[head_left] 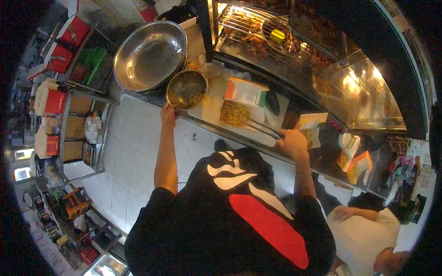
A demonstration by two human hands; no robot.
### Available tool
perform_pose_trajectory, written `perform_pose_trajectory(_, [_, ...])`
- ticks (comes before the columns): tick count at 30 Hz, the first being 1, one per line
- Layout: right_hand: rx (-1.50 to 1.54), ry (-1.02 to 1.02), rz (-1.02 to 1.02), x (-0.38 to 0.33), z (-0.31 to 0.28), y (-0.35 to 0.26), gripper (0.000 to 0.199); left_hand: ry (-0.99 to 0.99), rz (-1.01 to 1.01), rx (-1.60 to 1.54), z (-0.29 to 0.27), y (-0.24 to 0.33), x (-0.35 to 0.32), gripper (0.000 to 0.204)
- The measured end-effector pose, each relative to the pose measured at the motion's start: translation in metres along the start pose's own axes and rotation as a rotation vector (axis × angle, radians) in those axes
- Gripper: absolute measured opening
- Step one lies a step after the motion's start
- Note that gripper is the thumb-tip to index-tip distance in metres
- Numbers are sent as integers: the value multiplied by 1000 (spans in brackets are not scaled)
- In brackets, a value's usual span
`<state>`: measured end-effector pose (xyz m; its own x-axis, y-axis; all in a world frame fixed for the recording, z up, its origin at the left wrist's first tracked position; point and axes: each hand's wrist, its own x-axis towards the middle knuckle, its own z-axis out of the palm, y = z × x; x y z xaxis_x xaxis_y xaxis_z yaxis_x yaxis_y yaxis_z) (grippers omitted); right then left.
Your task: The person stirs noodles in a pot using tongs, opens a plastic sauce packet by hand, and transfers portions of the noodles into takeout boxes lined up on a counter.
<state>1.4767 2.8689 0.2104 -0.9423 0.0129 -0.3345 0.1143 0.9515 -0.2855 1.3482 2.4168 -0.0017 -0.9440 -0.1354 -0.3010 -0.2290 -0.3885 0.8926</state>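
While the left hand (168,113) is stretched to eleven o'clock, its fingers are hooked on the rim of the small metal bowl (186,88). Metal tongs (262,127) are gripped by the right hand (292,142), tips at the noodles (234,113) on the white board (207,108), near the table (317,158) edge.

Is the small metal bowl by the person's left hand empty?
No. The small metal bowl that the left hand touches at its rim has yellowish noodle-like food lying in its bottom.
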Motion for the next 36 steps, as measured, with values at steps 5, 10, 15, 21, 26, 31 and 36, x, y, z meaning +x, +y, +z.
perform_pose_trajectory(5, [-139,-102,-117,21,24,17,29,-127,119,-6,1,0,-5,26])
perform_pose_trajectory(10, [-62,85,-196,36,35,10,31,27,-16,125,9,9,-7,29])
perform_pose_trajectory(15, [4,125,-191,22,-7,6,33,59,47,-25,5,-2,-5,27])
perform_pose_trajectory(21, [-233,-319,-202,10,-23,-24,31,106,-30,-43,-6,-16,-1,32])
perform_pose_trajectory(26, [-50,-206,-205,-3,-12,-12,32,146,65,92,9,-11,-8,27])
perform_pose_trajectory(31, [-27,-210,-134,-20,-3,-14,34,110,24,-8,-7,-27,3,24])
perform_pose_trajectory(36, [122,-239,-25,-7,58,-4,35,-8,150,255,-5,-18,-2,33])
